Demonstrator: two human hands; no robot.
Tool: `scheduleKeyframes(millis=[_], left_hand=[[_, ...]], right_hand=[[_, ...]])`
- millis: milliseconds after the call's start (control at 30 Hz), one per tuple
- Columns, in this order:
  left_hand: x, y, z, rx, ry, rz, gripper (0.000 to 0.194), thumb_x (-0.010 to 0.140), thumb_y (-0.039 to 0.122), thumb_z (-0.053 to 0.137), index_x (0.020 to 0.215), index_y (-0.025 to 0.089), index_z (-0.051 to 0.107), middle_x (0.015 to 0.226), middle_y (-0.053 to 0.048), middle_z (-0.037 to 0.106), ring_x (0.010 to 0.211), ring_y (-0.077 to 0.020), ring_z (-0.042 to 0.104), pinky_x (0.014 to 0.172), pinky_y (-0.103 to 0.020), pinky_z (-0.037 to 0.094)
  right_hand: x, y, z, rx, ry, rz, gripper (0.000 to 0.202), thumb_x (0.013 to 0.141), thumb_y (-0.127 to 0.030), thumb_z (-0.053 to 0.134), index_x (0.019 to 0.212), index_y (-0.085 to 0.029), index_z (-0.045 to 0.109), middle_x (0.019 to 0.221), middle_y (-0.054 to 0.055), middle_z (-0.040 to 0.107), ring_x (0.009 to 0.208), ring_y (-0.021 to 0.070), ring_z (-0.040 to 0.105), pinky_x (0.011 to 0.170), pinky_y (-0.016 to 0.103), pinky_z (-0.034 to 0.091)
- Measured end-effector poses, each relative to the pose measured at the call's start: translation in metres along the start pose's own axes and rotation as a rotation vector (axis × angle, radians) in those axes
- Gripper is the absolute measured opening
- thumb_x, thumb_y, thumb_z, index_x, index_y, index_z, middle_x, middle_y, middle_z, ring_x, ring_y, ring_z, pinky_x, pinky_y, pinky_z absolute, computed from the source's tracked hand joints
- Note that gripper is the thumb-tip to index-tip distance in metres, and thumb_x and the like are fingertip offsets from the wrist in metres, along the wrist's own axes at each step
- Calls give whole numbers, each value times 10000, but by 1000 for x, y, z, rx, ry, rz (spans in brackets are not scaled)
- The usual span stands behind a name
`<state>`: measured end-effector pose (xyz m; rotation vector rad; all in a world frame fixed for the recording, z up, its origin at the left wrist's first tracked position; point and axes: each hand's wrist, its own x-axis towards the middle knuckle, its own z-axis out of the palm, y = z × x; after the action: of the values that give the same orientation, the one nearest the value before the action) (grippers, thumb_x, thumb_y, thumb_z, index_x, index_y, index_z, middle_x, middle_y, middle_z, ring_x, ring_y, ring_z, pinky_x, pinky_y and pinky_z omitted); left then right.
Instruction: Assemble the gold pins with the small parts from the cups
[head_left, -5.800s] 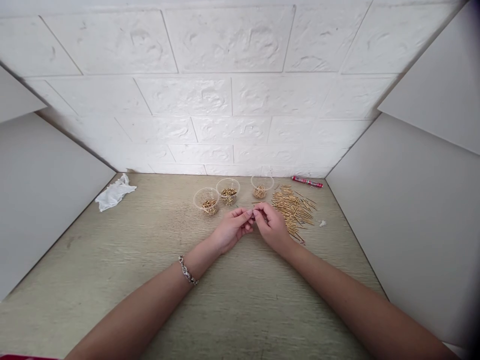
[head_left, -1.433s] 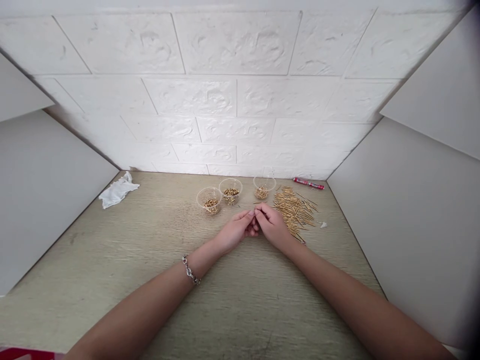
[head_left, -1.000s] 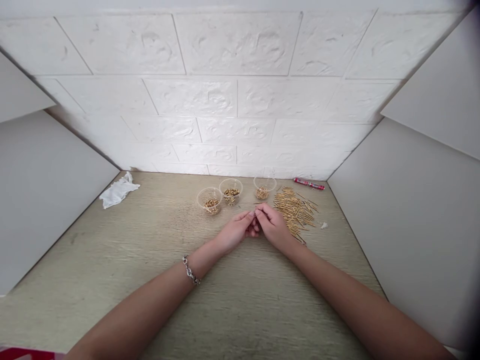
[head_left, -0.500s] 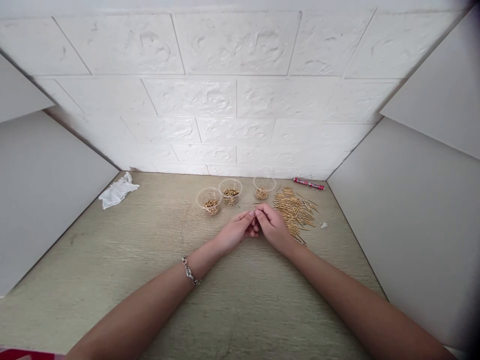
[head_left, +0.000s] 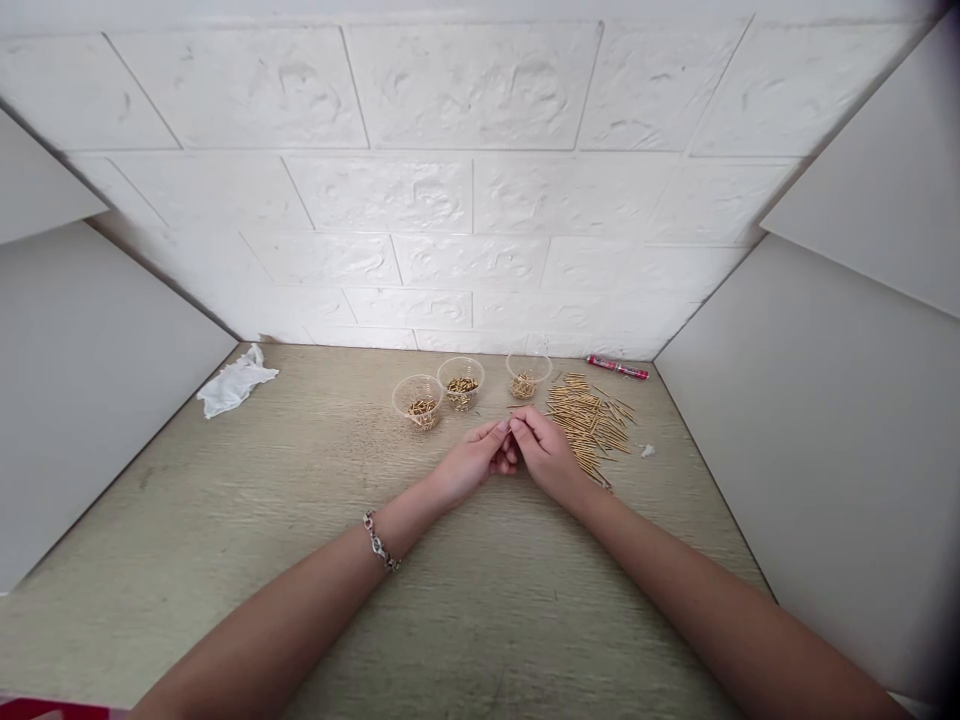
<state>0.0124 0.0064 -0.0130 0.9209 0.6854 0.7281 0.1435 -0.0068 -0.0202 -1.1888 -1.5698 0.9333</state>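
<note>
My left hand [head_left: 476, 460] and my right hand [head_left: 541, 446] meet at the fingertips near the middle of the table [head_left: 465, 600]. Both are closed in a pinch on something too small to make out. Just right of my right hand lies a pile of thin gold-coloured rods [head_left: 589, 420]. Beyond my hands stand three clear plastic cups: the left cup [head_left: 418, 402] and the middle cup [head_left: 460, 384] hold short gold and dark pieces, and the right cup [head_left: 529, 375] holds thin gold pieces.
A crumpled white tissue [head_left: 237, 382] lies at the back left. A red wrapped stick [head_left: 617, 367] is by the back wall [head_left: 480, 190], and a small white scrap [head_left: 648, 451] sits right of the rods. Grey panels [head_left: 840, 430] flank the table.
</note>
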Motion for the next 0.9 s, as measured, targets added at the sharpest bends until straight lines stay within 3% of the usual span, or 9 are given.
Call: scheduleKeyframes(millis=[500, 900], left_hand=[[0, 0, -1, -17, 22, -10, 314, 774, 437, 562, 737, 137, 477, 634, 27, 492, 532, -61, 440, 597, -238, 384], [-1, 2, 0, -44, 53, -17, 305, 772, 428, 570, 733, 136, 488, 603, 35, 501, 485, -44, 421, 602, -234, 420]], right_hand=[[0, -5, -2, -93, 65, -21, 174, 845, -312, 472, 750, -188, 549, 575, -19, 570, 561, 115, 538, 579, 239, 425], [3, -1, -1, 24, 47, 52, 184, 814, -338, 522, 759, -177, 593, 589, -12, 595, 567, 119, 558, 588, 250, 445]])
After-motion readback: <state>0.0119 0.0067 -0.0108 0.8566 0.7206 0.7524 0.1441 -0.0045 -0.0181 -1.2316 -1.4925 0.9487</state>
